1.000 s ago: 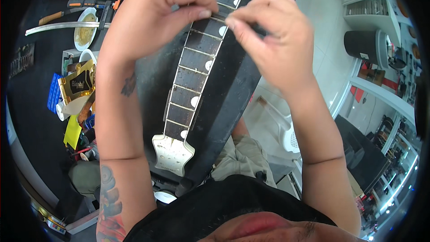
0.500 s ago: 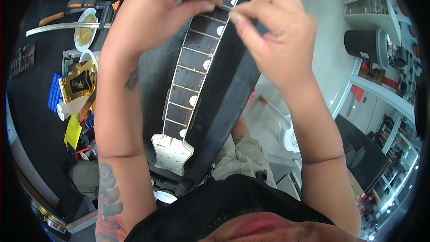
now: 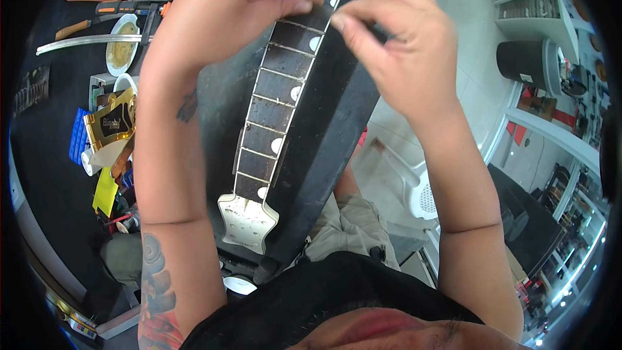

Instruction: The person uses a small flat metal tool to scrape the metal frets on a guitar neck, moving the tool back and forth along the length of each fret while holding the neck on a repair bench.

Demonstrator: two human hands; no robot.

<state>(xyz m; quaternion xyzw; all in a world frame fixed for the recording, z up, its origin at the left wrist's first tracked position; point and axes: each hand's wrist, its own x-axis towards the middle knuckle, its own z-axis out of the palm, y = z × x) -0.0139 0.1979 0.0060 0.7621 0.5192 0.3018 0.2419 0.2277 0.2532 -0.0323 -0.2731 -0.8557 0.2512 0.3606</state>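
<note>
Upper left, oval dish; upper centre-left, left hand, thumb and fingers curled over guitar neck, running from top centre to pale headstock, lower centre-left; upper centre-right, right hand, thumb and forefinger pinched. Impossible to tell whether gripping anything.

There are two hands and one fretboard.

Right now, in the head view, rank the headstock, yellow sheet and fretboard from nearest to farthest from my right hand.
1. Fretboard, just left of your right hand.
2. White headstock, lower left.
3. Yellow sheet, far left.
</note>
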